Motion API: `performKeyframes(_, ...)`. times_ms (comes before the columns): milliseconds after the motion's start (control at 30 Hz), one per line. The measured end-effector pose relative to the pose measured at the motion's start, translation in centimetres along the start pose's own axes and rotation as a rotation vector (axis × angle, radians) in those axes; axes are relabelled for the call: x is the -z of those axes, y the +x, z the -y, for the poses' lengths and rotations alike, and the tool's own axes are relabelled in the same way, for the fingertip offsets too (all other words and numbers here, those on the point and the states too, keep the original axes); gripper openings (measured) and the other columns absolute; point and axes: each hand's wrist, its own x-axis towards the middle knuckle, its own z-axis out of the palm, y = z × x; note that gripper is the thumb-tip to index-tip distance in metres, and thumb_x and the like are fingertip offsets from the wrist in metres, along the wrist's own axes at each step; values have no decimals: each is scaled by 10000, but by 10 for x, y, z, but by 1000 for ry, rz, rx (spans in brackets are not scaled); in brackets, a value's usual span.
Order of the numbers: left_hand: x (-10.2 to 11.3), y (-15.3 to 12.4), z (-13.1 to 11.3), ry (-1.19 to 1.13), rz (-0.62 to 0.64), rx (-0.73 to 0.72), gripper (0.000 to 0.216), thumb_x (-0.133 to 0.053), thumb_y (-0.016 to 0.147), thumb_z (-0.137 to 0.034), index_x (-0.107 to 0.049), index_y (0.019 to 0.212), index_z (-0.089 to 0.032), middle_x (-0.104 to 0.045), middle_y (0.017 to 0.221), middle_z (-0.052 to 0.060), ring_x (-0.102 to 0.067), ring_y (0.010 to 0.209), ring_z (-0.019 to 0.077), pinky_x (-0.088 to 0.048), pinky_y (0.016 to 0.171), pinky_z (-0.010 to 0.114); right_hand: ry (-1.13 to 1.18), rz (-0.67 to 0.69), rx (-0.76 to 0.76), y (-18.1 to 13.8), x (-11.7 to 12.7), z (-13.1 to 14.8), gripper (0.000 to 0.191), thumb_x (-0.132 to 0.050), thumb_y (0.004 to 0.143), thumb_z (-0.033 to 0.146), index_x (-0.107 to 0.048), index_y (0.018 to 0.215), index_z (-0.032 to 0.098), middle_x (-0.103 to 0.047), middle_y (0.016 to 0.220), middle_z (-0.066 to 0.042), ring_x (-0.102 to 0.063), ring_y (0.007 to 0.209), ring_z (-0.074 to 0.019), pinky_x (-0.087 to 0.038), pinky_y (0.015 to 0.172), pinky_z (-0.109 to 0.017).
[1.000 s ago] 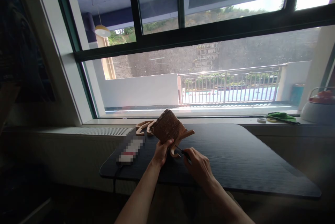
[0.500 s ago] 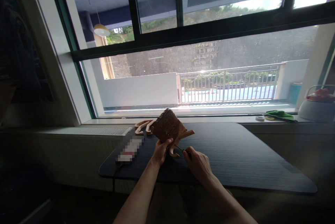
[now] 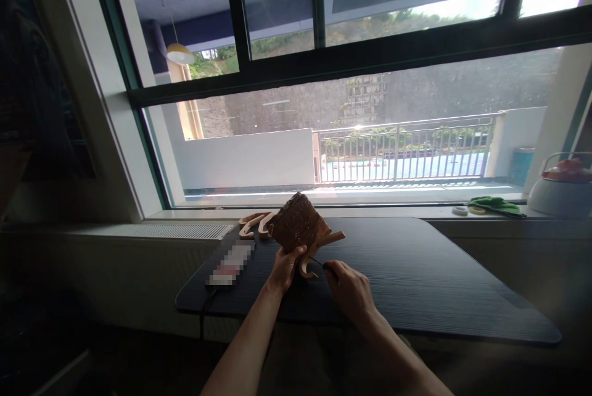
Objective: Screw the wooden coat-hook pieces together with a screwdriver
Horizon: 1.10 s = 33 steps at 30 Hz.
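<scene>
left hand (image 3: 281, 269) clamps the brown block (image 3: 298, 223) above the table (image 3: 416, 279); right hand (image 3: 349, 288) grips a thin tool (image 3: 317, 261); looks like tip work at the curved wooden piece (image 3: 305, 268), so next calls for steady aim imo

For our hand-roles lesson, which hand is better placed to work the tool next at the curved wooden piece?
Likely the right hand: it grips the thin-shafted tool, whose shaft points toward the curved wooden piece. The left hand is holding the rough brown block.
</scene>
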Motion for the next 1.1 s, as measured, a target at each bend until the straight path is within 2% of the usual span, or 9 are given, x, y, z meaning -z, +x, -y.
performKeyframes(100,1,0,1,25,16,13,321,-762,534,-196,-667,831,-119,-691,765,44,-630,719,174,-485,716,299,47,48,-89,1,1,-2,221,-393,872,339,-594,912,255,-683,822,5,-629,722,-153,-340,580,-233)
performKeyframes(200,1,0,1,28,7,7,324,-769,518,-209,-668,812,-117,-690,759,44,-631,708,176,-486,713,305,13,75,-111,2,4,0,234,-381,872,355,-588,859,246,-681,738,2,-628,663,-160,-314,542,-239)
performKeyframes(300,0,1,0,13,-11,-4,331,-770,514,-220,-665,814,-123,-693,793,50,-636,741,189,-481,733,315,-29,68,-80,1,6,4,173,-426,843,319,-561,919,242,-680,745,2,-622,635,-160,-305,542,-242)
performKeyframes(400,0,2,0,9,-27,-9,300,-761,531,-218,-666,806,-144,-696,821,48,-635,775,195,-475,750,310,-22,29,-13,0,6,6,233,-485,790,236,-517,1021,237,-674,843,-2,-619,697,-158,-327,579,-234)
performKeyframes(567,2,3,2,14,-29,-12,251,-753,551,-205,-665,778,-142,-692,779,44,-630,749,189,-481,727,299,-22,-11,94,-1,4,5,160,-407,849,205,-551,916,205,-651,830,-33,-598,766,-152,-338,635,-228)
performKeyframes(767,3,2,3,-1,7,-4,271,-749,561,-197,-661,807,-127,-688,797,48,-627,748,183,-484,724,296,37,36,-40,0,3,2,160,-400,869,303,-537,886,223,-666,774,0,-614,664,-149,-319,571,-236)
performKeyframes(900,2,0,2,8,21,7,281,-752,559,-186,-660,817,-125,-687,790,47,-626,747,180,-486,724,297,101,88,-150,3,4,-1,191,-399,863,354,-539,835,228,-675,766,0,-629,701,-161,-320,562,-232)
performKeyframes(1000,1,0,2,12,17,2,299,-759,548,-191,-659,820,-116,-687,783,50,-627,743,184,-484,727,303,43,96,-142,3,5,0,203,-383,864,360,-540,858,231,-672,731,-7,-629,675,-174,-313,556,-243)
performKeyframes(1100,2,2,3,-7,-1,3,293,-756,554,-194,-660,822,-123,-692,779,41,-632,743,182,-475,741,302,-12,83,-94,1,5,2,208,-443,823,308,-500,1009,236,-668,732,1,-621,639,-181,-313,555,-249)
